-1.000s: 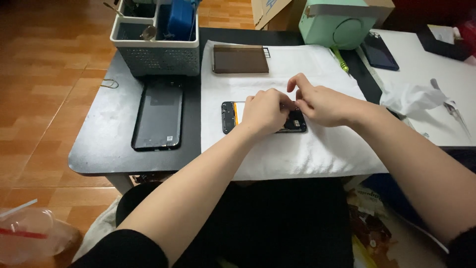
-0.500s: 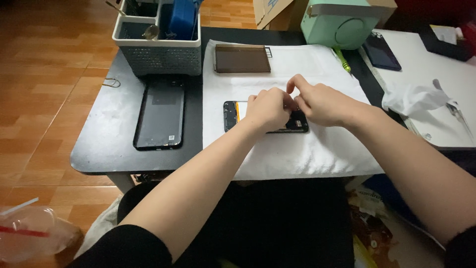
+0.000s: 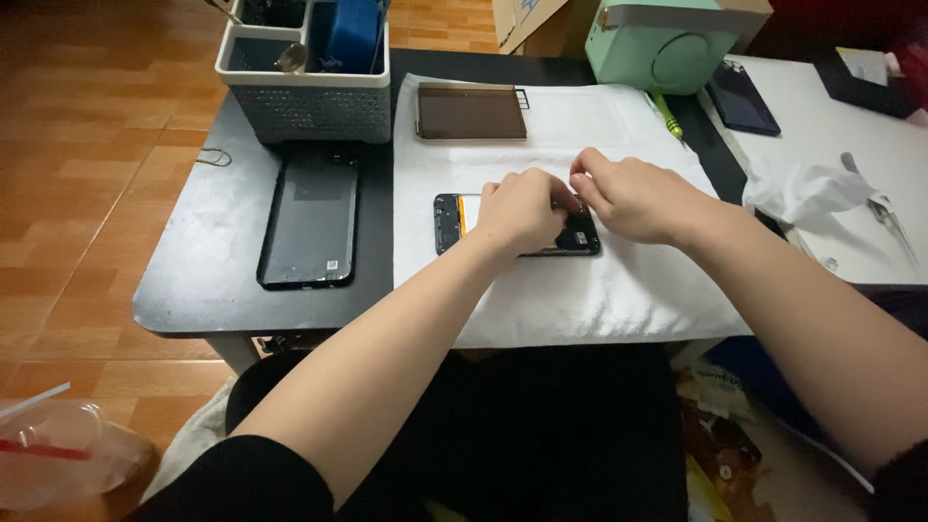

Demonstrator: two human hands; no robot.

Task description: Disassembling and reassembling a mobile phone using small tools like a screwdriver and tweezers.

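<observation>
An opened smartphone [image 3: 454,217] with its back cover off lies flat on a white cloth [image 3: 580,290] on a black table. My left hand [image 3: 522,208] rests over the middle of the phone, fingers curled down onto it. My right hand [image 3: 628,198] sits at the phone's right end, fingertips pinched together and meeting the left fingers above the phone's inner parts. What lies between the fingertips is hidden.
A black phone back cover [image 3: 311,217] lies left of the cloth. A grey basket [image 3: 309,97] of tools stands at the back left, a brown flat panel [image 3: 471,113] behind the phone. A green box [image 3: 667,43], green screwdriver [image 3: 665,114], another dark phone [image 3: 742,97] and a crumpled tissue [image 3: 802,188] lie right.
Both hands stay on the phone with only slight finger movement. The view has shifted a little.
</observation>
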